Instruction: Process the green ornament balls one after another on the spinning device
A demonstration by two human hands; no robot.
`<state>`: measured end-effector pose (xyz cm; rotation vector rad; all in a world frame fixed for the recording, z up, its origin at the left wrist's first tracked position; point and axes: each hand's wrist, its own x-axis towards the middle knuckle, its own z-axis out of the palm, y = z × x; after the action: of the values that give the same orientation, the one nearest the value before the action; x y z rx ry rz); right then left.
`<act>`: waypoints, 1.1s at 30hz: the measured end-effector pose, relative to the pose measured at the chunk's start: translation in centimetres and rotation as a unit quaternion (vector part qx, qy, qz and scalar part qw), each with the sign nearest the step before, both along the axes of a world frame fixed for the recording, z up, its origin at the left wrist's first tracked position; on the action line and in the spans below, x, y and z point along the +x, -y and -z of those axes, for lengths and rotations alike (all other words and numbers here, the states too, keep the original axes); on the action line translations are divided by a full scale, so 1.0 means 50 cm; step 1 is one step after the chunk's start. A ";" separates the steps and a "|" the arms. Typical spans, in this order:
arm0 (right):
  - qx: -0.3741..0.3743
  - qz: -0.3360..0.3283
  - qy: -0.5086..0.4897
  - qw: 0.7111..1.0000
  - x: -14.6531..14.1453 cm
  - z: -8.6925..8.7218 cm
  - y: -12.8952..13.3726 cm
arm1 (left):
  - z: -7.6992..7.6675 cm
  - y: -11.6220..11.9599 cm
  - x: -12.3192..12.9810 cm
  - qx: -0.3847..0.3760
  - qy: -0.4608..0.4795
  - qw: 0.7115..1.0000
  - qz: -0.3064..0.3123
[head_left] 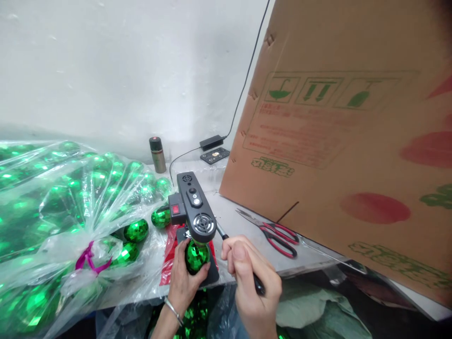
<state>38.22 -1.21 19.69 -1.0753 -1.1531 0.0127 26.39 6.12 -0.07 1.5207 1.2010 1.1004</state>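
Note:
My left hand [185, 278], with a silver bangle at the wrist, holds a shiny green faceted ball [197, 256] from its left side and below. The ball sits under the round front end of a black device [196, 207], which has a red switch at its left. My right hand [252, 282] is wrapped round a black-handled lever [259, 285] that reaches up to the device's right side. Beneath the device lie a black base [213, 274] and a red sheet [165, 273].
A clear plastic bag [88, 188] of green balls fills the left, tied with a purple ribbon. Loose green balls [137, 230] lie beside it. Red-handled scissors [278, 235] and a large cardboard box [318, 141] are at right. A bottle [157, 155], adapter [212, 142] and phone [214, 155] stand behind.

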 end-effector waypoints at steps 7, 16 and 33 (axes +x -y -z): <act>0.004 0.000 0.021 1.000 0.006 0.019 0.003 | -0.015 -0.013 0.022 -0.004 0.012 1.000 0.000; 0.059 0.018 0.008 0.998 0.001 0.093 -0.005 | -0.017 -0.008 0.023 -0.010 0.015 1.000 -0.006; 0.064 0.062 0.000 0.996 -0.009 0.117 -0.012 | 0.004 -0.002 0.023 0.004 0.012 1.000 -0.008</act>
<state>37.76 -0.63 13.83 -1.0314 -1.0704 -0.1564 27.54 6.21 -0.28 1.5029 1.1960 1.1315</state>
